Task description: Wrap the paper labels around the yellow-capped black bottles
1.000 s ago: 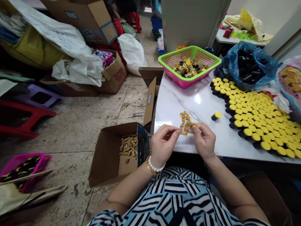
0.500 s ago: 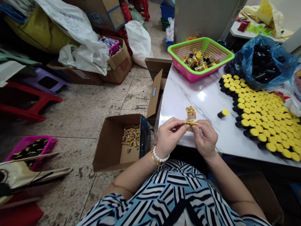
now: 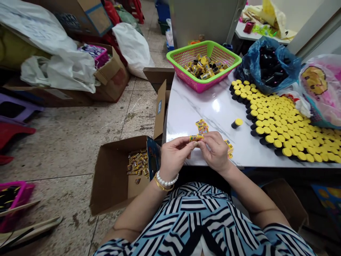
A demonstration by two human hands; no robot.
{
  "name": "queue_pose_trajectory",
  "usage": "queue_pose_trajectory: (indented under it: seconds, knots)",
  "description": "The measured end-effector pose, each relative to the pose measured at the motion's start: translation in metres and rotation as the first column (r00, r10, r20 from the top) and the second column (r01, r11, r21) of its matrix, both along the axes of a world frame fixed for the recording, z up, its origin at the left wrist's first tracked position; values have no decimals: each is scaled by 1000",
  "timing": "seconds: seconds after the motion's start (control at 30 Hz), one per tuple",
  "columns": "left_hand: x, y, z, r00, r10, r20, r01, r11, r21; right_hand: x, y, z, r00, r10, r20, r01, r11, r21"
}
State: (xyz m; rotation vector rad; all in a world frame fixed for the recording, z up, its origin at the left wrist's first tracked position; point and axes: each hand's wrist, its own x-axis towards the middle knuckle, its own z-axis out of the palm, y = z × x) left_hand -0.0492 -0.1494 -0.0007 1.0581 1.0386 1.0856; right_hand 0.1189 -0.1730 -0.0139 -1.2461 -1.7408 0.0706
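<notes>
A small yellow printed packet [image 3: 196, 138] is pinched in the lower middle of the frame, over the near part of the white marble desk [image 3: 186, 113]. The left hand [image 3: 174, 158] holds its left end between thumb and fingers, while the right hand [image 3: 214, 151] closes narrowly on its right end, with the right fingers [image 3: 210, 140] curled over it. A pearl bracelet [image 3: 166, 179] and a gold bangle [image 3: 162, 187] circle the left wrist. A small stack of similar packets [image 3: 202, 127] lies on the desk just above the hands, and another packet [image 3: 229, 148] lies just beside the right hand. Further right is a lone black tube with a yellow cap [image 3: 237, 123], near a dense block of matching capped tubes [image 3: 279, 122]. At the upper right, a blue plastic bag [image 3: 266, 62] holds black tubes. A pink-and-green plastic basket [image 3: 183, 57] of small gold-and-yellow pieces stands at the desk's far end. On the floor left of the desk, an open cardboard box [image 3: 112, 176] holds more such pieces.
</notes>
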Motion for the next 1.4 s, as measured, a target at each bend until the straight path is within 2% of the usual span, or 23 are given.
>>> queue_pose_trajectory:
  seconds: [0.07, 0.13, 0.2, 0.3, 0.37, 0.4, 0.47, 0.53, 0.57, 0.63, 0.73, 0.87, 1.17, 1.4]
  knots:
    - [2, 10, 3, 992, -98, 84, 106, 990, -89, 16, 5, 8, 999, -22, 32, 23, 999, -24]
    - [6, 29, 8, 970, -160, 184, 189, 970, -156, 43, 11, 16, 983, -155, 99, 160, 986, -40]
    - [12, 54, 16, 941, -189, 281, 245, 952, -183, 76, 17, 18, 921, -319, 223, 341, 938, -65]
    - [25, 94, 29, 873, -249, 419, 358, 911, -206, 119, 28, 12, 856, -366, 366, 454, 870, -192]
    - [35, 116, 36, 826, -270, 495, 435, 863, -255, 136, 36, 9, 892, -352, 284, 429, 857, -285]
    - [40, 124, 38, 812, -264, 521, 457, 842, -287, 141, 41, 10, 925, -343, 165, 379, 868, -320]
    - [50, 134, 37, 797, -240, 555, 479, 810, -339, 142, 52, 17, 946, -274, -172, 202, 915, -348]
    - [57, 137, 31, 784, -225, 578, 493, 791, -362, 136, 63, 29, 866, -147, -478, -6, 953, -304]
    - [59, 137, 28, 777, -223, 589, 501, 785, -364, 131, 69, 35, 813, -91, -576, -87, 958, -273]
    - [61, 137, 21, 770, -207, 603, 501, 781, -372, 120, 80, 44, 742, -23, -670, -186, 953, -238]
    - [60, 139, 15, 775, -169, 609, 484, 778, -401, 106, 91, 46, 705, 15, -709, -250, 941, -229]
    - [60, 142, 10, 759, -174, 628, 510, 758, -407, 95, 94, 40, 705, 30, -709, -272, 935, -230]
    - [63, 142, 10, 764, -135, 631, 497, 747, -442, 92, 93, 31, 792, -5, -610, -180, 954, -241]
    - [66, 141, 2, 789, -178, 589, 478, 780, -404, 75, 82, 27, 885, -34, -464, -75, 974, -214]
